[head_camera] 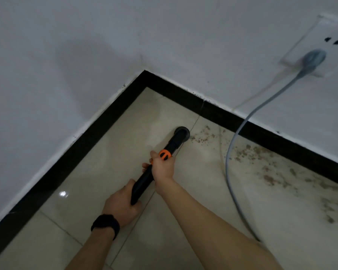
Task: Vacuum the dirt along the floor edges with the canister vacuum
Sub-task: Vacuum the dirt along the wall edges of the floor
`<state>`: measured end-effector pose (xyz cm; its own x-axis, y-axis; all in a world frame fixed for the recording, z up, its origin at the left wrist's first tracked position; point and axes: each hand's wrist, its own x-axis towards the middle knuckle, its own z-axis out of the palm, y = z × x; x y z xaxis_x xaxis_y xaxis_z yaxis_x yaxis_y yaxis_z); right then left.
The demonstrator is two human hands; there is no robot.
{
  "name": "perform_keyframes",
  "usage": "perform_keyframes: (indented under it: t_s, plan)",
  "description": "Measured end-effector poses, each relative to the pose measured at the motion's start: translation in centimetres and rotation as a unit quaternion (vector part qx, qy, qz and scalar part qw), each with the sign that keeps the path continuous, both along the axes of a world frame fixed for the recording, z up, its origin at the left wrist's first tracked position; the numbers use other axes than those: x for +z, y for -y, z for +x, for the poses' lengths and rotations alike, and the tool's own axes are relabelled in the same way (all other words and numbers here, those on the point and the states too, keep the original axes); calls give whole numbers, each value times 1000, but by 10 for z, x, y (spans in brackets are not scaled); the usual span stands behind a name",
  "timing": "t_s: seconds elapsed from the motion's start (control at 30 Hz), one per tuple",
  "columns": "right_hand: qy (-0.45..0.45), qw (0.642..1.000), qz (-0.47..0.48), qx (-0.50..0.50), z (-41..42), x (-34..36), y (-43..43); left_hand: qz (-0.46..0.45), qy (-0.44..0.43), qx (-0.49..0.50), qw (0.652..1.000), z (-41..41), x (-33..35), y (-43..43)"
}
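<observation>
Wand (144, 179), a black tube, slants over the tiled floor (203, 193) toward its far corner. Nearest, the left hand (121, 205), with a black watch (105, 225) on its wrist, has its fingers curled round the wand's lower end. Further up, the right hand (163, 168) grips the tube just below an orange collar (165, 154), fingers wrapped round it. Beyond the collar the round nozzle (181, 133) sits on the tile near the far corner, close to the far edge. Dirt (248, 152) lies in brown specks just right of the nozzle and on along the far edge to the right. A grey cord (229, 162) crosses the floor through the dirt, passes over the black skirting (86, 152) and climbs the white wall (86, 55) to a plug (313, 58) in a socket (320, 34).
</observation>
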<state>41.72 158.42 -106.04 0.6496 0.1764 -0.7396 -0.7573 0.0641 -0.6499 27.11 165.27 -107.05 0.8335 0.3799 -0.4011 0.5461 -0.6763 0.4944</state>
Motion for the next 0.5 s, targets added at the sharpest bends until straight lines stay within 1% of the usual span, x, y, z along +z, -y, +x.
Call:
perform_keyframes:
  t_s: [0.17,0.3,0.4,0.5]
  plan:
    - [-34,999,6,7,-28,9,1,21,-29,12,999,-28,4,-2]
    - [-48,999,-1,5,-49,10,4,40,-48,1,998,-48,5,0]
    - [-53,999,-10,-8,-58,8,11,50,-45,-13,998,-55,5,5]
    - [-45,999,-24,-19,-58,8,17,42,-40,-19,998,-53,6,13]
